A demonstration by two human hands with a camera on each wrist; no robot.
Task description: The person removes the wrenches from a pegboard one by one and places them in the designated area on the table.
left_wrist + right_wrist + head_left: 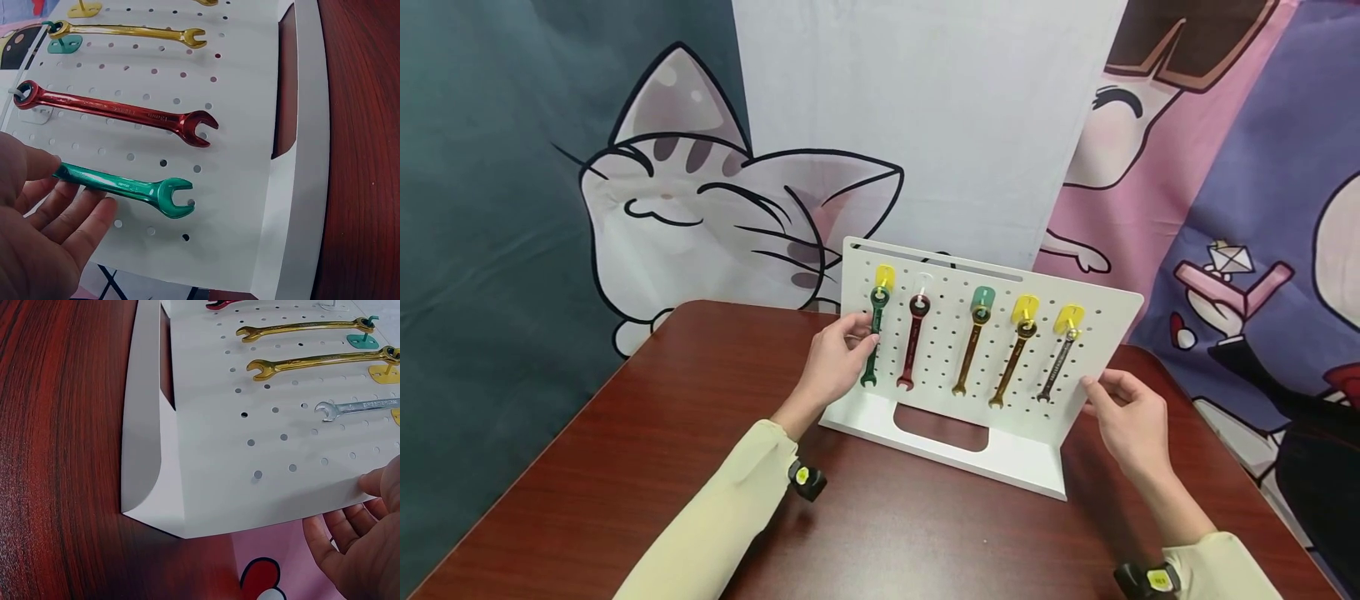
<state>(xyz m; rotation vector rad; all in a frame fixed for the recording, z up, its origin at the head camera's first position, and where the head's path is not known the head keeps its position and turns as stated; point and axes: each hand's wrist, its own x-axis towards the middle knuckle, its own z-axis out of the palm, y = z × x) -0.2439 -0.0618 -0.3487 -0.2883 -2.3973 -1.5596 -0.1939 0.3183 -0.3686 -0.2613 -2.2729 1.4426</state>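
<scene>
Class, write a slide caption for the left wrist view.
Left hand holding a green wrench beside a red wrench on a white pegboard.

The setting appears to be an indoor tabletop recording station, as indicated by cartoon-printed cloth hangings (895, 100) behind a reddish wood-grain table (715, 375) and by small black wrist-worn units (810, 483); the building type cannot be determined.
</scene>
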